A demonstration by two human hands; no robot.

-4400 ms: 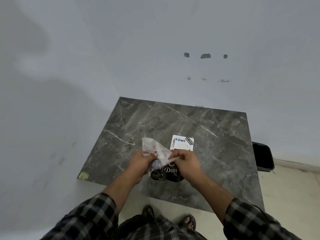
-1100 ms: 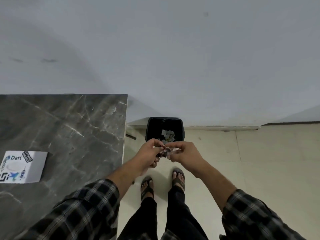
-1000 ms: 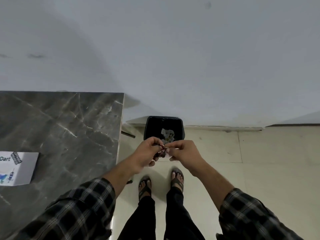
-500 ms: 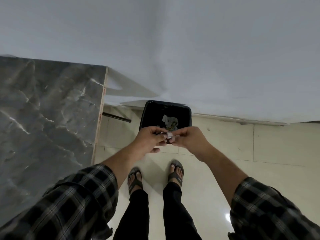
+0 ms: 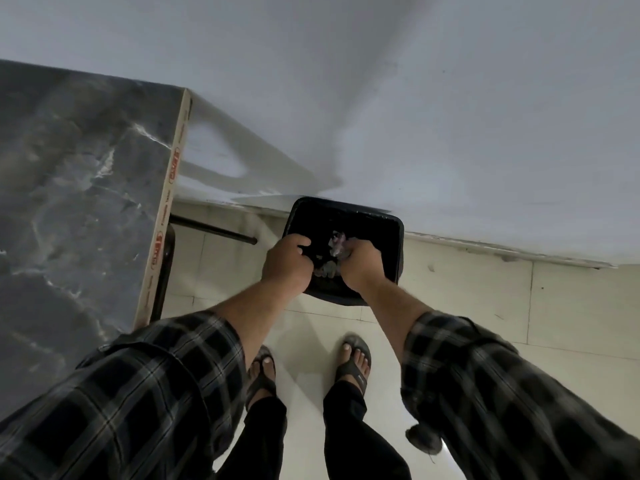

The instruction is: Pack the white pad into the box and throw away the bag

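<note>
Crumpled clear plastic, the bag (image 5: 335,241) shows as a pale, glinting scrap between the two hands, right over the mouth of the black bin (image 5: 394,237) on the floor against the wall. The right hand (image 5: 360,263) has its fingers curled shut around the scrap's edge. The left hand (image 5: 287,261) is also curled, but whether its fingers pinch any plastic or have closed on nothing I cannot tell; the picture is smeared with motion. More pale litter lies inside the bin below the hands, so just where the bag ends is hard to make out.

The step in hand looks like the drop itself. To do it well, both hands should stay low over the opening, inside the rim, and let go together so the light film falls straight down rather than drifting onto the tiles near the sandalled feet (image 5: 353,362). A small push downward would help if it clings.

A moment ago the hands were held higher and nearer the body, short of the bin; now they reach down over its opening. The marbled grey surface (image 5: 79,188) sits at the left, and the white box, visible on it a second ago, is out of view.
</note>
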